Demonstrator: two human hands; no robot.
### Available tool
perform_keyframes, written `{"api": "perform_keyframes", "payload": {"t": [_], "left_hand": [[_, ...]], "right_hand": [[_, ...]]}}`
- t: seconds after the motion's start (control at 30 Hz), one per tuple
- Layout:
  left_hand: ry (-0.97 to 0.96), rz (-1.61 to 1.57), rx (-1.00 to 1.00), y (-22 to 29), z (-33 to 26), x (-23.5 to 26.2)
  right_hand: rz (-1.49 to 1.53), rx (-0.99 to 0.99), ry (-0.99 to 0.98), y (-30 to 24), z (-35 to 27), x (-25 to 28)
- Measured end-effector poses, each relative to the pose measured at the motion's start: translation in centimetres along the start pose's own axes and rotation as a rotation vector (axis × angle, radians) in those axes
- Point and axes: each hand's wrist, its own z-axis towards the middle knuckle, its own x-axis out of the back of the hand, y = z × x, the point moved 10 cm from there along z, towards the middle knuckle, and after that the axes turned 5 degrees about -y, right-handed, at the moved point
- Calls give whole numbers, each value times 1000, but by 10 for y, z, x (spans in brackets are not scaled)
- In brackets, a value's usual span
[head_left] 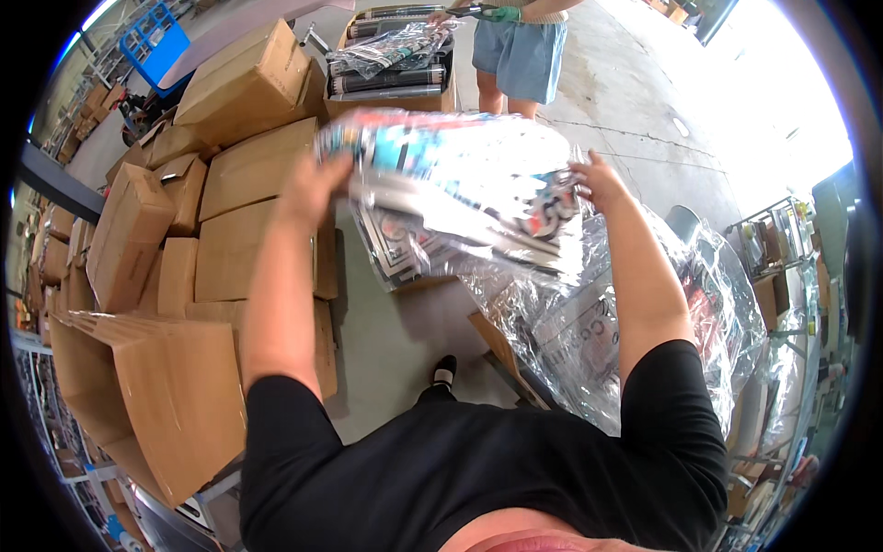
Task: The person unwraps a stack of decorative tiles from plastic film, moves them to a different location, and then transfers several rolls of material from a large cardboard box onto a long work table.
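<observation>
Between my two hands, a stack of clear plastic-wrapped printed sheets is held up, one hand at each end. My left hand is closed on its left edge. At the right end, my right hand pinches the crinkled plastic wrapping. The stack has blue, red, black and white printing and is smeared by motion, so its exact kind cannot be made out. Just below it lies another plastic-wrapped piece with a black-and-white border pattern, partly hidden by the stack.
Cardboard boxes are piled on the left, with an open carton nearest me. A large heap of clear plastic bags lies to my right, near metal shelving. Ahead, a person in blue shorts stands beside a carton of dark rolls.
</observation>
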Motion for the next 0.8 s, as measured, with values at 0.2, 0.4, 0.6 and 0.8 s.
{"api": "perform_keyframes", "payload": {"t": [0.2,0.4,0.6,0.8], "left_hand": [[435,-333,827,-419,-102,15],[268,-145,920,-487,-101,-44],[112,888,499,-365,-34,-60],[-667,144,-76,-114,-64,-432]], "right_hand": [[-612,-22,-246,84,-29,-59],[-847,13,-134,89,-213,7],[-700,-225,40,95,-396,94],[-440,-487,457,208,-540,182]]}}
